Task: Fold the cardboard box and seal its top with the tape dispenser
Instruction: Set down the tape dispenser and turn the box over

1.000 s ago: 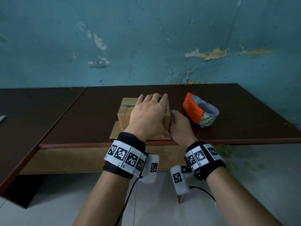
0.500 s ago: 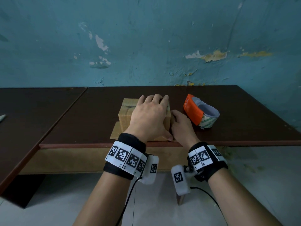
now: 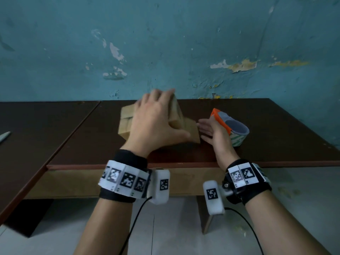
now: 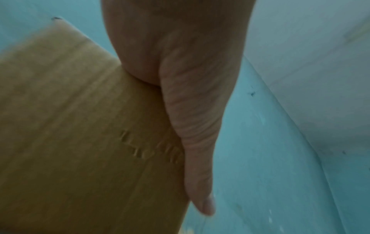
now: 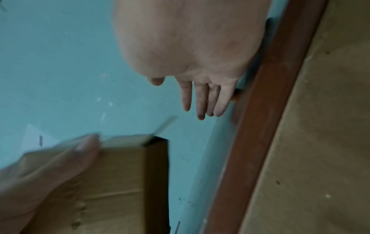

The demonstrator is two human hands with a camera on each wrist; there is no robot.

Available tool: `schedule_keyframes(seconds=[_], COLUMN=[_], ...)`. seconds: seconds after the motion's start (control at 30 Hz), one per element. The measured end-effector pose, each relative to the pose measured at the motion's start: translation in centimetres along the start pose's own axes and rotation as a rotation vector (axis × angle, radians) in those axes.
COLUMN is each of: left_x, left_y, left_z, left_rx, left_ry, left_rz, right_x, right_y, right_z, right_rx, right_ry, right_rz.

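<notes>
The brown cardboard box [image 3: 126,124] is tilted up on the dark table [image 3: 276,137], blurred by motion. My left hand [image 3: 156,120] grips it from above, fingers over the far top and thumb against the near side. The left wrist view shows that thumb [image 4: 192,126] pressed along the box [image 4: 80,126]. A loose flap [image 3: 192,129] sticks out to the right. My right hand [image 3: 213,133] is open with straight fingers just right of that flap; contact is unclear. Behind it lies the orange and grey tape dispenser [image 3: 233,127]. The right wrist view shows the straight fingers [image 5: 202,98] apart from the box [image 5: 124,174].
A second dark table [image 3: 36,126] adjoins on the left, with a pale object [image 3: 4,137] at the frame's edge. The teal peeling wall [image 3: 165,52] stands right behind the table. The table's front edge [image 3: 184,165] runs just ahead of my wrists.
My left hand has lifted and turned the box, which lay flat under the palm before. My right hand has come off the box's right side and opened, now beside the flap.
</notes>
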State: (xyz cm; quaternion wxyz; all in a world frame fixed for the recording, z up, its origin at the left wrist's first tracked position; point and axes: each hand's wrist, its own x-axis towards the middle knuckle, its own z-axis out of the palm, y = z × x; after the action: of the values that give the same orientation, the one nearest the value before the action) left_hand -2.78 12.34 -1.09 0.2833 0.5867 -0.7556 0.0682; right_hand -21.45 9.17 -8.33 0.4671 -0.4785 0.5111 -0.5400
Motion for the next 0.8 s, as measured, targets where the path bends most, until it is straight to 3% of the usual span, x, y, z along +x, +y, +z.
schedule_keyframes(seconds=[0.1,0.2,0.27,0.37,0.5,0.8], left_x=[0.1,0.5,0.5,0.0,-0.7,-1.5], left_y=[-1.7,-3.3,-3.6,-4.0,-4.8,-5.3], left_z=[-1.6,-1.2,-0.7,0.8,2.7,3.6], left_rx=[-0.386,-0.891,-1.184,-1.471,-1.481,-1.192], left_ry=[0.206,0.314,0.334,0.273,0.173,-0.088], left_rz=[-0.138,-0.311,-0.479,-0.615,-0.660,-0.662], right_x=[-0.1,-0.3,-0.6,-1.2,-1.5,-0.4], right_y=[-0.4,-0.7,-0.9,-1.1,-1.7,-3.8], right_z=[-0.4,-0.3,0.1,0.7,0.9,-0.4], right_rx=[0.119,0.144,0.131,0.194,0.350,0.256], right_ry=[-0.025,-0.053,-0.087,-0.111,-0.086,0.030], right_rz=[0.036,0.062,0.080,0.131,0.176,-0.058])
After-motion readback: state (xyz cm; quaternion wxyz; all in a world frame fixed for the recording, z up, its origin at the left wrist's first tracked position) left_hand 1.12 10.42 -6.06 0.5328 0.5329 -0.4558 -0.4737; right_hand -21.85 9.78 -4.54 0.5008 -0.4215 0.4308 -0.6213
